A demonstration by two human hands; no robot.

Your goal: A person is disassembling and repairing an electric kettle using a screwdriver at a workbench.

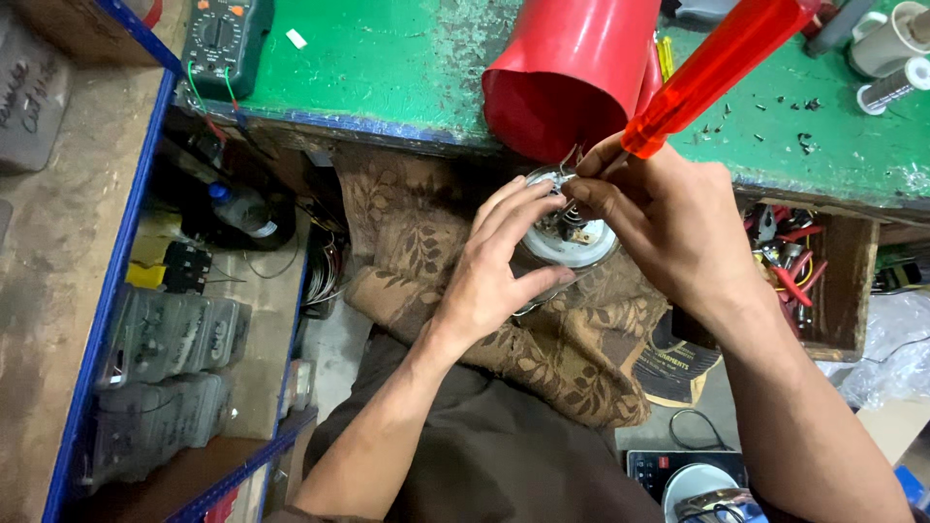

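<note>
A round metal part (581, 242) with terminals and wires on top rests on a brown leaf-patterned cloth (572, 349) over my lap. My left hand (499, 266) wraps around its left side and steadies it, fingers touching the rim. My right hand (668, 218) grips a screwdriver with a translucent orange-red handle (717, 68); its tip end is hidden behind my fingers at the top of the metal part. A red plastic cone-shaped shell (567, 73) lies on the green workbench (387, 68) just behind the part.
A multimeter (225, 39) sits at the bench's far left. Small screws (775, 107) and wire spools (896, 82) lie at the right. A wooden drawer (823, 281) holds pliers. Blue-edged shelves (107, 291) at left carry grey boxes. An appliance base (693, 479) lies on the floor.
</note>
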